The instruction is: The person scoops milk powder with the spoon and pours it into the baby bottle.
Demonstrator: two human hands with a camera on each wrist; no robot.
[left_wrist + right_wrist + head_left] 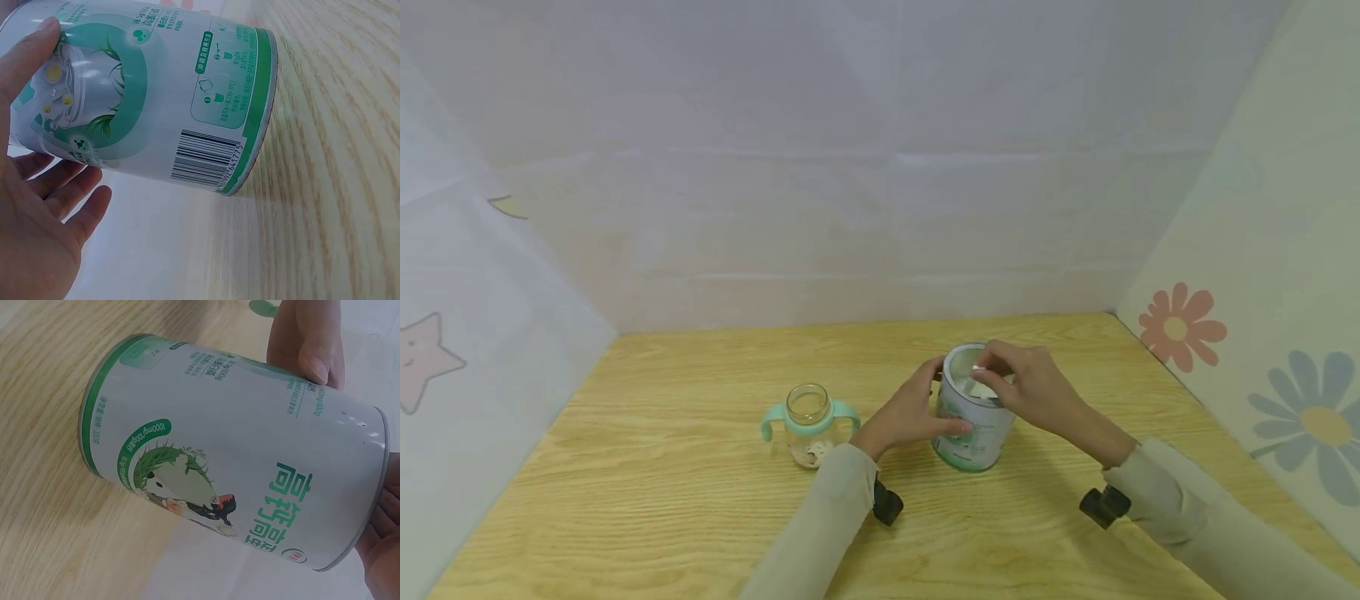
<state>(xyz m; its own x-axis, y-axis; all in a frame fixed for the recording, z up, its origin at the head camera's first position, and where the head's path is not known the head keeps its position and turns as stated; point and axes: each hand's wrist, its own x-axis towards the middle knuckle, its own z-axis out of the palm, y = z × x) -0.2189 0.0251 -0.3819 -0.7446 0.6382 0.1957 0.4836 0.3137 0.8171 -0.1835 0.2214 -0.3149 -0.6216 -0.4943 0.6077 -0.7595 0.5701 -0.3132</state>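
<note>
A white and green tin can (973, 435) stands open on the wooden table (662, 467), right of centre. My left hand (937, 398) grips its left side, thumb at the rim and fingers curled across the label. My right hand (991, 367) is over the can's mouth and pinches a small white scoop (981, 387) just inside the rim. In the left wrist view the can (156, 94) fills the frame, with my thumb (31, 56) on it. The right wrist view shows the can's (237, 462) picture side and the left thumb (312, 344) on its far edge.
A clear baby bottle (809, 421) with teal handles, lid off and a little powder at its bottom, stands left of the can. A pale sheet walls the back and left. A flower-printed wall (1180, 327) closes the right side. Bare tabletop lies in front.
</note>
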